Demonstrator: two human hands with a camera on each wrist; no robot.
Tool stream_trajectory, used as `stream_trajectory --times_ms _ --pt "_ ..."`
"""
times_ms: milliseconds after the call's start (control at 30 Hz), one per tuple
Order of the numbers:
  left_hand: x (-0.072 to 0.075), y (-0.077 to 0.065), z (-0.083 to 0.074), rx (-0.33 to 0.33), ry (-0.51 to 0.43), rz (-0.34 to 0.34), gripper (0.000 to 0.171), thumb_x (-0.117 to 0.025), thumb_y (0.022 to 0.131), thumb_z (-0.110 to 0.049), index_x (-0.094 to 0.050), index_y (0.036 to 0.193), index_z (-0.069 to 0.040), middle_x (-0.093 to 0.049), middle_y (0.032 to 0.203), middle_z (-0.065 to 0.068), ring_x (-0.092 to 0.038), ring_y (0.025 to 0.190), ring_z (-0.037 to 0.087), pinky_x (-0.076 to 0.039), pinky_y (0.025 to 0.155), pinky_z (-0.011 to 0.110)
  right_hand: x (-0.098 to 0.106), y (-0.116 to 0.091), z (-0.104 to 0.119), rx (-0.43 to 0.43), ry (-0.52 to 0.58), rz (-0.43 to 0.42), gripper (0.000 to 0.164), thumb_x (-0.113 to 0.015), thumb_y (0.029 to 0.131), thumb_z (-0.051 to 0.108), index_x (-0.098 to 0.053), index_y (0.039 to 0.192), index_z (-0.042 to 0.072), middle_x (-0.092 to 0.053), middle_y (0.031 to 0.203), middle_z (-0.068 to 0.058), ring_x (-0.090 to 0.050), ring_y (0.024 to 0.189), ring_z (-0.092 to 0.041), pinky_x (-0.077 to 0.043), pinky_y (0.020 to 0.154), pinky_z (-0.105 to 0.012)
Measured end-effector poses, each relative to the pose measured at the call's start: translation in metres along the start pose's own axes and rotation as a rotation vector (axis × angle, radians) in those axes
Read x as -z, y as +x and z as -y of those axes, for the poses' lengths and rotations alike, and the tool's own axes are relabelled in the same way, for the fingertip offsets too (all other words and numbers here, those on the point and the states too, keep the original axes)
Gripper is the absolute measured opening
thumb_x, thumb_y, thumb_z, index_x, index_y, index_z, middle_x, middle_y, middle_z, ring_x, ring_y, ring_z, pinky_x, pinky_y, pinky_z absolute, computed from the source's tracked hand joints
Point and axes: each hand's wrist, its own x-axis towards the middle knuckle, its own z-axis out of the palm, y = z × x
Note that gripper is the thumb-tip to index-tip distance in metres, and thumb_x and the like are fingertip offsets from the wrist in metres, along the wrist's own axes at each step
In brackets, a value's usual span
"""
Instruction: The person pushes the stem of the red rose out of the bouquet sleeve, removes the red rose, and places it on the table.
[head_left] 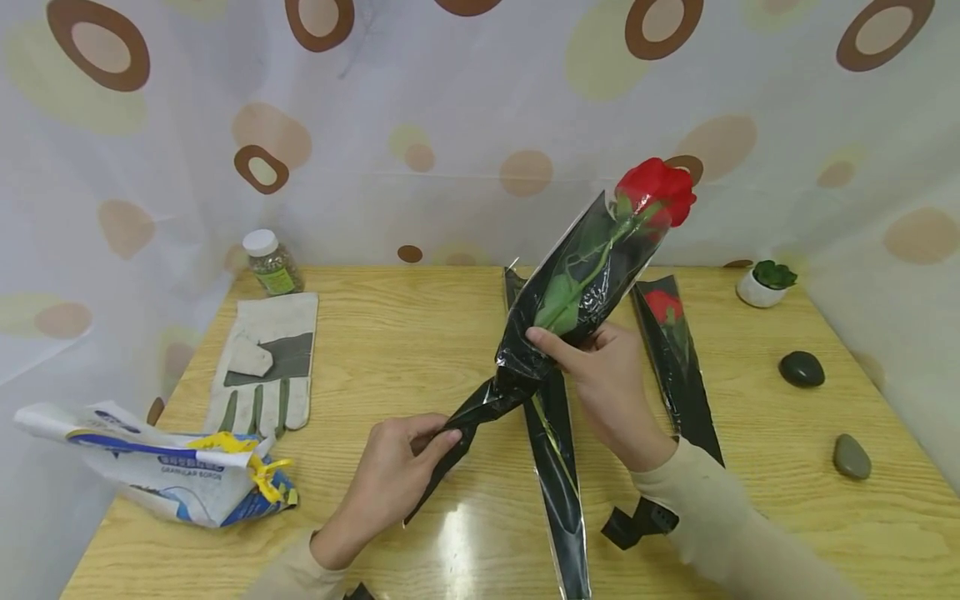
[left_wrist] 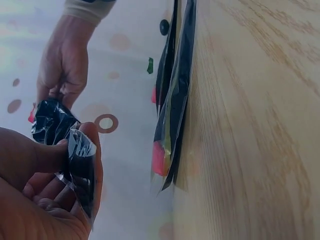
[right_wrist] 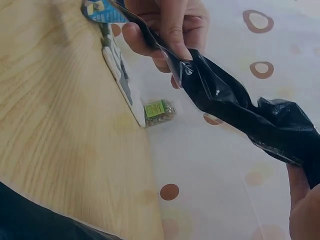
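Note:
A red rose (head_left: pixel 654 193) in a black and clear sleeve (head_left: pixel 517 342) is held up, tilted toward the upper right, above the table. My right hand (head_left: pixel 611 387) grips the sleeve around its middle, thumb across the front, just below the green leaves. Lower down, my left hand (head_left: pixel 397 467) pinches the narrow, twisted tail of the wrapping between thumb and fingers. In the left wrist view the crumpled black film (left_wrist: pixel 82 160) lies between thumb and fingers. The right wrist view shows the twisted black wrapping (right_wrist: pixel 220 95) stretching between both hands.
Two more sleeved roses lie on the wooden table: one sleeve (head_left: pixel 558 483) beneath the held one, another rose (head_left: pixel 666 307) to its right. Gloves (head_left: pixel 273 317), a jar (head_left: pixel 273 267) and a white-blue bag (head_left: pixel 180 483) stand left. A potted succulent (head_left: pixel 763 287) and two stones (head_left: pixel 801 368) sit right.

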Motion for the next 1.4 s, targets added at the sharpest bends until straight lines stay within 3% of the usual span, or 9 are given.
stream_trajectory --times_ms 200,367,633,800,1000,1133,1267,1400 --pt "-0.004 0.001 -0.002 0.010 -0.067 -0.012 0.012 -0.067 0.095 -0.006 -0.074 0.104 -0.005 -0.073 0.086 0.002 -0.069 0.063 0.024 -0.054 0.052 0.031 -0.006 -0.006 -0.006 -0.007 -0.083 -0.025 0.034 -0.083 0.082 0.027 -0.073 0.101 0.000 -0.069 0.087 -0.007 -0.054 0.075 -0.013 -0.050 0.070 -0.026" --pt "-0.007 0.003 -0.004 0.003 -0.078 -0.012 0.014 -0.066 0.095 -0.005 -0.074 0.106 -0.004 -0.073 0.087 0.003 -0.069 0.064 0.025 -0.054 0.053 0.031 -0.011 -0.008 -0.011 0.001 -0.032 -0.044 0.030 -0.084 0.082 0.024 -0.074 0.095 -0.001 -0.069 0.084 -0.008 -0.055 0.075 -0.013 -0.052 0.072 -0.028" --pt "-0.013 0.009 -0.012 -0.012 -0.197 0.015 0.016 -0.066 0.095 -0.005 -0.074 0.108 -0.002 -0.074 0.091 0.008 -0.070 0.065 0.031 -0.056 0.053 0.032 -0.017 -0.012 -0.013 -0.028 0.009 0.026 0.023 -0.084 0.082 0.018 -0.074 0.092 0.000 -0.069 0.080 -0.004 -0.059 0.073 -0.014 -0.051 0.068 -0.029" --pt "-0.012 0.006 -0.012 -0.004 -0.214 0.054 0.015 -0.067 0.095 -0.006 -0.074 0.107 0.000 -0.073 0.094 0.010 -0.072 0.071 0.022 -0.057 0.059 0.031 -0.013 -0.011 -0.008 -0.052 0.041 0.044 0.021 -0.082 0.083 0.015 -0.074 0.094 -0.001 -0.071 0.085 -0.004 -0.063 0.079 -0.013 -0.053 0.070 -0.029" --pt "-0.010 -0.004 -0.004 -0.023 -0.136 0.083 0.015 -0.068 0.094 -0.008 -0.074 0.105 0.000 -0.073 0.096 0.009 -0.072 0.077 0.014 -0.056 0.065 0.028 -0.009 -0.004 0.000 -0.051 0.088 0.050 0.021 -0.081 0.084 0.012 -0.074 0.099 0.000 -0.072 0.089 -0.004 -0.063 0.081 -0.012 -0.053 0.074 -0.029" --pt "-0.009 -0.010 0.006 -0.065 -0.007 0.116 0.012 -0.069 0.094 -0.015 -0.073 0.086 -0.006 -0.072 0.087 -0.002 -0.069 0.083 0.008 -0.055 0.073 0.026 -0.002 0.002 0.008 -0.027 0.128 0.030 0.024 -0.080 0.085 0.011 -0.072 0.105 0.000 -0.071 0.096 -0.005 -0.064 0.090 -0.016 -0.053 0.081 -0.030" --pt "-0.006 -0.012 0.012 -0.089 0.048 0.171 0.023 -0.069 0.095 -0.016 -0.060 0.074 -0.011 -0.064 0.074 -0.012 -0.064 0.078 0.006 -0.054 0.073 0.027 0.004 0.005 0.015 -0.002 0.109 0.017 0.029 -0.082 0.084 0.014 -0.073 0.107 -0.001 -0.070 0.099 -0.009 -0.063 0.096 -0.020 -0.053 0.085 -0.034" --pt "-0.003 -0.009 0.008 -0.087 0.067 0.192 0.012 -0.069 0.095 -0.019 -0.065 0.085 -0.013 -0.059 0.073 -0.015 -0.062 0.075 0.006 -0.054 0.068 0.028 0.005 0.004 0.017 -0.011 0.094 0.041 0.033 -0.082 0.083 0.016 -0.072 0.110 -0.001 -0.070 0.103 -0.010 -0.063 0.100 -0.020 -0.052 0.087 -0.034"
